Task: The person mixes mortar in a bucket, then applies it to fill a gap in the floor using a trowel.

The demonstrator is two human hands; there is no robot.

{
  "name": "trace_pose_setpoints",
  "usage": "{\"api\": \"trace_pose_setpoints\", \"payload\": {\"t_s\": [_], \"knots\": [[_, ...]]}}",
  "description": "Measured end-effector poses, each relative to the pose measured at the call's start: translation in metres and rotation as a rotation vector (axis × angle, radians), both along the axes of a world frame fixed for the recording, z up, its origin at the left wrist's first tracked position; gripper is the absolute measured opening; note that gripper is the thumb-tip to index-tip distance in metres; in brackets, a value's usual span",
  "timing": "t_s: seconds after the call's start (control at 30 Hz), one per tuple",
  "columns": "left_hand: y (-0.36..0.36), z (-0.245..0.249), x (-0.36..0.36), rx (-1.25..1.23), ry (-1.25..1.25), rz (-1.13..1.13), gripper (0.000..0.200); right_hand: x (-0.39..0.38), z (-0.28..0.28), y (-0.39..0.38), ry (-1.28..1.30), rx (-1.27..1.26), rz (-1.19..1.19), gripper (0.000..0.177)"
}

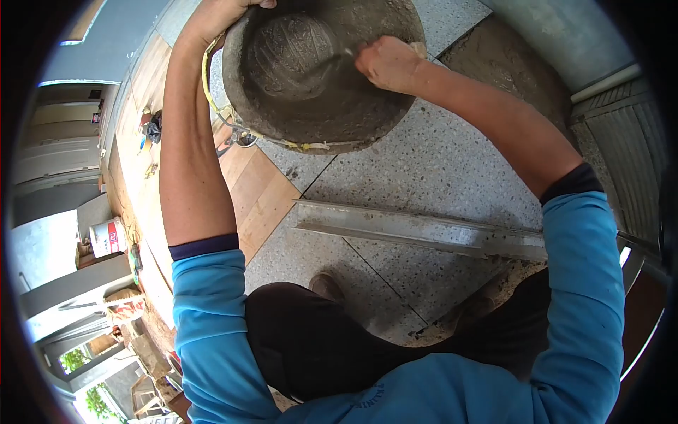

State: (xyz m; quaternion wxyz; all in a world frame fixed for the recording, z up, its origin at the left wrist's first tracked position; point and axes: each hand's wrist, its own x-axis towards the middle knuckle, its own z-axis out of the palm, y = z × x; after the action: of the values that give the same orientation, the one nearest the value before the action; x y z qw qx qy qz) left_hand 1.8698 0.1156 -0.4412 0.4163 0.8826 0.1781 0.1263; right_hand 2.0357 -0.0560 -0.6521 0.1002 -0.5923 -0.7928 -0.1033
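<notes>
A round, mortar-caked basin [244, 116] is tipped toward me at the top of the head view, with wet grey mortar [293, 53] inside. My left hand [215, 18] grips its left rim, partly cut off by the top edge of the view. Inside the basin my right hand [387, 65] is closed in a fist round the handle of a trowel [321, 71], whose blade is blurred and hard to tell from the mortar. A yellowish cord [311, 146] runs round the basin's outside.
A long metal straightedge [409, 227] lies on the speckled floor tiles [381, 184] before my feet. Grey mortar [508, 60] is heaped by the wall at right. Wooden boards [258, 191], a white bucket [107, 238] and scattered tools are at left.
</notes>
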Motion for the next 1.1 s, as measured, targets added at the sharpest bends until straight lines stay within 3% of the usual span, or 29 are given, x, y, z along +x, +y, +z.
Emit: {"api": "trace_pose_setpoints", "payload": {"t_s": [0.1,0.23,0.33,0.43,0.53,0.63,0.73,0.87,0.97,1.07,1.1], "knots": [[-0.008,0.001,0.006,0.006,0.014,-0.002,0.010,-0.023,0.030,0.009,0.171,0.212,-0.126,0.013],[-0.012,0.002,0.008,-0.044,0.026,0.041,0.010,-0.037,0.005,0.031,0.045,0.244,0.000,0.015],[-0.005,-0.003,0.005,-0.021,-0.004,-0.026,0.010,-0.023,0.001,-0.002,-0.096,-0.009,0.008,0.016],[-0.008,-0.001,0.006,-0.010,-0.015,-0.028,0.010,-0.007,0.015,-0.013,-0.178,-0.028,-0.098,0.018],[-0.011,0.001,0.008,0.006,-0.015,-0.010,0.010,-0.012,0.030,-0.004,-0.047,0.251,-0.375,0.018],[-0.009,0.000,0.012,-0.028,0.002,0.004,0.010,-0.017,0.022,0.024,0.046,0.192,-0.467,0.019],[-0.019,0.002,0.012,0.033,-0.018,0.039,0.009,-0.046,0.014,0.010,-0.067,-0.036,-0.512,0.016],[-0.017,0.001,0.008,0.003,-0.037,0.059,0.010,-0.051,0.018,-0.018,-0.279,-0.197,-0.318,0.019],[-0.017,0.001,0.012,0.053,-0.038,0.048,0.009,-0.042,0.023,0.000,0.032,0.161,-0.366,0.018],[-0.019,-0.004,0.021,0.011,-0.051,0.004,0.009,-0.041,0.030,0.035,-0.105,0.219,-0.541,0.019],[-0.022,-0.004,0.022,0.054,-0.017,0.047,0.008,-0.041,0.034,0.035,-0.041,-0.052,-0.510,0.021]]}}
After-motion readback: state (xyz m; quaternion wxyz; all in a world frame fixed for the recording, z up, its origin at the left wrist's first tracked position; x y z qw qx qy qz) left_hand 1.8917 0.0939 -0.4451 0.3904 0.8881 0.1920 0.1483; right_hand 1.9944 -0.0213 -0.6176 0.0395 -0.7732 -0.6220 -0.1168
